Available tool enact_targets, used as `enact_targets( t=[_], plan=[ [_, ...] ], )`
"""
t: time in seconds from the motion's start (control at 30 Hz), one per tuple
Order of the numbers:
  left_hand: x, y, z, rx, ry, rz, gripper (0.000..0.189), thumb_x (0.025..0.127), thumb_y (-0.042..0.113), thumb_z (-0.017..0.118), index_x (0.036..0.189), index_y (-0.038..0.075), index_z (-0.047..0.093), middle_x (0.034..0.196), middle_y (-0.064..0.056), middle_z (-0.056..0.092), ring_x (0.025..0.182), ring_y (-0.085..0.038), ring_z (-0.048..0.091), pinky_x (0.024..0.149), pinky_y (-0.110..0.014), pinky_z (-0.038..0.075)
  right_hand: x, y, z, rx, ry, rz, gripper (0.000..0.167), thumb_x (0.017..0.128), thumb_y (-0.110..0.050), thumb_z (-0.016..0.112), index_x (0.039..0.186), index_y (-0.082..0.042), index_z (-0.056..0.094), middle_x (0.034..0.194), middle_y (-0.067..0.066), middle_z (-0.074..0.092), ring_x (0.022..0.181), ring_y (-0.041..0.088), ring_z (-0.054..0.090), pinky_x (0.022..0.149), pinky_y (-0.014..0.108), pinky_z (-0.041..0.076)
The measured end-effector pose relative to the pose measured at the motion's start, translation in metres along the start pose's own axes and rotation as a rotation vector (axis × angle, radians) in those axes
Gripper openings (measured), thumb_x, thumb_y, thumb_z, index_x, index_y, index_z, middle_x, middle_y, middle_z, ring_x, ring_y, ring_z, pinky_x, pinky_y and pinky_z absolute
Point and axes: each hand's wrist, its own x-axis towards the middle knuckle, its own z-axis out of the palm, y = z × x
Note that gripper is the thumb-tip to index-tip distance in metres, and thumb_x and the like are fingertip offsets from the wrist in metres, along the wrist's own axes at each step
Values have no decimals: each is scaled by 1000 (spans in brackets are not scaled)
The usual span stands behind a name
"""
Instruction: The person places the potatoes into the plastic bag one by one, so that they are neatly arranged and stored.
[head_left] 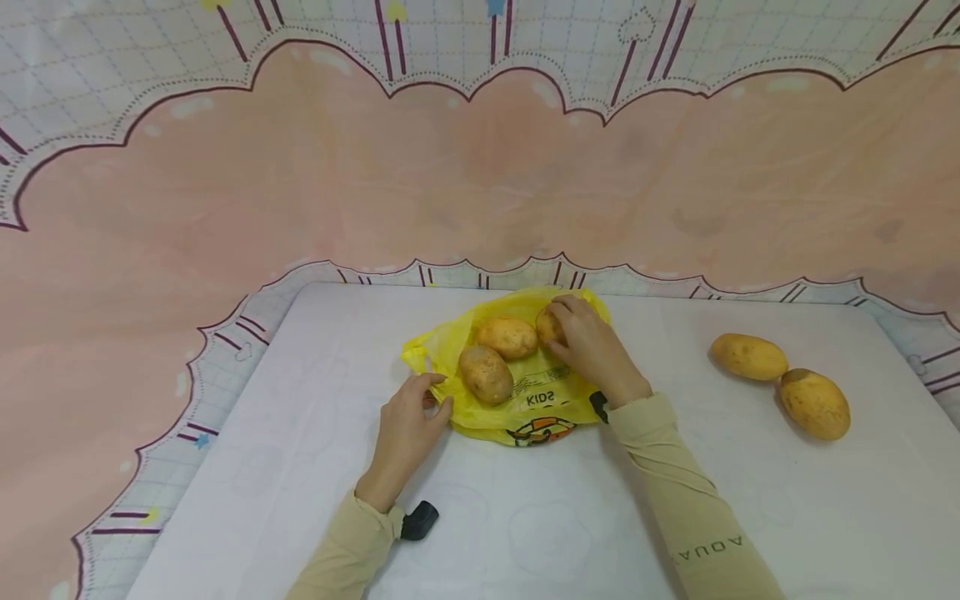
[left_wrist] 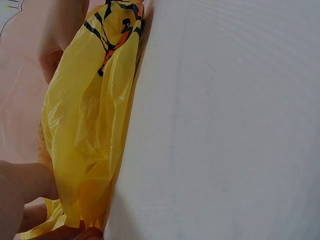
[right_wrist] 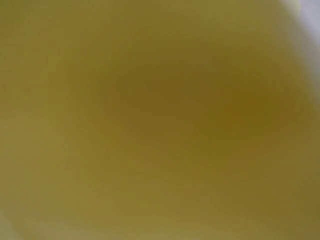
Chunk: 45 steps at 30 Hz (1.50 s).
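A yellow plastic bag (head_left: 480, 419) with KIDS lettering and a cartoon print lies spread on the white table. Two potatoes, one nearer (head_left: 486, 375) and one farther (head_left: 507, 337), rest on its plastic. My left hand (head_left: 405, 429) pinches the bag's left edge; in the left wrist view its fingers (left_wrist: 30, 182) have the yellow film (left_wrist: 85, 125) between them. At the bag's right side, my right hand (head_left: 596, 346) curls over a third potato (head_left: 547, 327), partly hidden by the fingers. Blurred yellow plastic (right_wrist: 160, 120) fills the right wrist view.
Two more potatoes, an oblong one (head_left: 748, 357) and a rounder one (head_left: 815, 405), lie close together on the right of the white table (head_left: 525, 533). Behind the table's far edge hangs a peach cloth (head_left: 450, 183) with a scalloped pattern.
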Motion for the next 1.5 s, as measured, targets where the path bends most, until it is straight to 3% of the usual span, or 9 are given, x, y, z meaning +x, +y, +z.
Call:
enact_targets(
  t=[0.63,1.07,1.5],
  plan=[
    [-7,5,2,5,16,-6,33,89,18,72,119,4,66,112,-10,67,90,-24,69,80,-41,57,-6,2,-10,-2,-4,-41,45,90,-15,73,127,5,58,134,20,54,126,35,50,106,47,45],
    [-11,9,3,11,23,-22,33,89,17,72,119,4,66,112,-11,68,90,-25,69,80,-42,57,-16,-1,-31,-22,8,-47,49,89,-13,74,130,5,56,136,23,52,128,37,49,105,48,46],
    [-15,12,5,9,36,-26,33,89,17,72,118,3,66,111,-11,68,90,-25,69,80,-42,57,-32,17,-48,-36,16,-30,50,89,-11,73,132,8,54,137,24,50,130,39,46,105,52,45]
  ],
)
